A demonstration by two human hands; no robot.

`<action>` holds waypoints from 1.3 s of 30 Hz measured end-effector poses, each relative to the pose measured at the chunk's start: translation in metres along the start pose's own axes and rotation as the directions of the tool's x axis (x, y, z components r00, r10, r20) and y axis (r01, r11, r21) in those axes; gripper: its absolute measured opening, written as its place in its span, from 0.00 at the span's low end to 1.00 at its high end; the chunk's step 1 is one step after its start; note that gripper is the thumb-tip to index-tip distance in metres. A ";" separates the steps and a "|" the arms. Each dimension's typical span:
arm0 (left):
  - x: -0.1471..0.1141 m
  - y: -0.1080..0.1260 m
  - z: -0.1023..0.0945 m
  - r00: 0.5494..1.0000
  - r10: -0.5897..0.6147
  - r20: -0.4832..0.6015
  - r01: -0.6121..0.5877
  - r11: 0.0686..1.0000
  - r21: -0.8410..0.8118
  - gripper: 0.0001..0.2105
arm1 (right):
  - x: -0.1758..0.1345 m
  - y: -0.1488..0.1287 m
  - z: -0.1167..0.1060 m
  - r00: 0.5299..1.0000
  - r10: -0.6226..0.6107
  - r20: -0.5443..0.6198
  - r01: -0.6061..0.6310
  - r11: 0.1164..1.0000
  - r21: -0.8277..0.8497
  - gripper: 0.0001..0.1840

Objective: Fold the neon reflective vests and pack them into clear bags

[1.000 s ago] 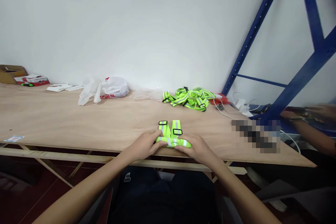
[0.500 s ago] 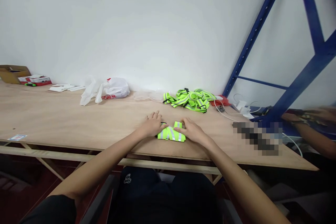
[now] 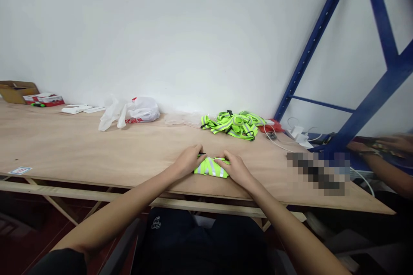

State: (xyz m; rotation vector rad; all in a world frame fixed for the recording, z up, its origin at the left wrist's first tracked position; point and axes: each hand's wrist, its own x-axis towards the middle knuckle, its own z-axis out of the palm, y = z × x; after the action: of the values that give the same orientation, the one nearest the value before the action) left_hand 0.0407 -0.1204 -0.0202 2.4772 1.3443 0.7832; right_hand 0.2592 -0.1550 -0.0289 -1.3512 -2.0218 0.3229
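A pale wooden table [image 3: 97, 150] runs the full width of the view, its far edge along a plain white wall [image 3: 161, 30] and its near edge showing bare timber framing beneath. A printed label [image 3: 20, 170] sits at the near left edge. On the near middle of the tabletop lies a folded yellow-green strap bundle [image 3: 211, 168] with silvery stripes; the left hand [image 3: 187, 161] and the right hand [image 3: 237, 167] hold its two ends in a narrow grip, fingers curled, covering those ends. Far beyond it, slightly right, is a tangled pile of similar straps [image 3: 237, 125] with black buckles, a red item [image 3: 274, 126] just beside it. Clear plastic film [image 3: 182, 119], a white plastic bag [image 3: 145, 109], flat white sheets [image 3: 77, 108], a red-and-white box [image 3: 45, 99] and a cardboard box [image 3: 19, 91] follow leftward along the wall. On the right, a white cable [image 3: 274, 139] trails near a pixelated patch that hides what lies there, and a blue metal frame [image 3: 309, 51] rises, partly blocking the blurred forearm [image 3: 387, 167] of another person.
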 end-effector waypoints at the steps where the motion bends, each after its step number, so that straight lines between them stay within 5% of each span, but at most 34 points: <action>1: -0.001 0.000 0.002 1.000 0.002 -0.006 -0.002 1.000 0.001 0.08 | -0.002 -0.002 0.001 1.000 -0.025 -0.013 0.025 1.000 -0.007 0.17; 11: -0.007 0.008 0.003 1.000 0.006 0.010 -0.006 0.998 -0.054 0.06 | -0.015 -0.004 0.012 0.976 -0.216 -0.029 0.204 0.952 -0.227 0.14; 22: -0.010 0.011 0.004 0.967 0.223 0.119 -0.250 0.917 0.311 0.15 | -0.026 -0.004 0.022 0.966 -0.258 -0.022 0.243 0.933 -0.267 0.25; 30: -0.040 0.001 -0.018 0.884 0.431 0.181 -0.441 0.898 0.014 0.27 | -0.031 -0.013 0.018 0.981 -0.192 -0.012 0.185 0.958 -0.220 0.17; 35: -0.048 -0.005 -0.022 0.823 0.539 0.179 -0.537 0.841 -0.064 0.23 | -0.038 -0.020 0.015 0.974 -0.226 -0.031 0.218 0.961 -0.169 0.20; 39: -0.044 -0.003 -0.015 0.777 0.611 0.154 -0.609 0.791 -0.066 0.22 | -0.041 -0.024 0.008 0.972 -0.236 0.013 0.233 0.949 -0.214 0.34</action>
State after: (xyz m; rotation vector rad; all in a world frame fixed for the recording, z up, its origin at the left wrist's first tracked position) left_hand 0.0107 -0.1561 -0.0239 2.9165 0.4470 0.6603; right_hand 0.2462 -0.2004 -0.0384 -1.2148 -2.2292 -0.0124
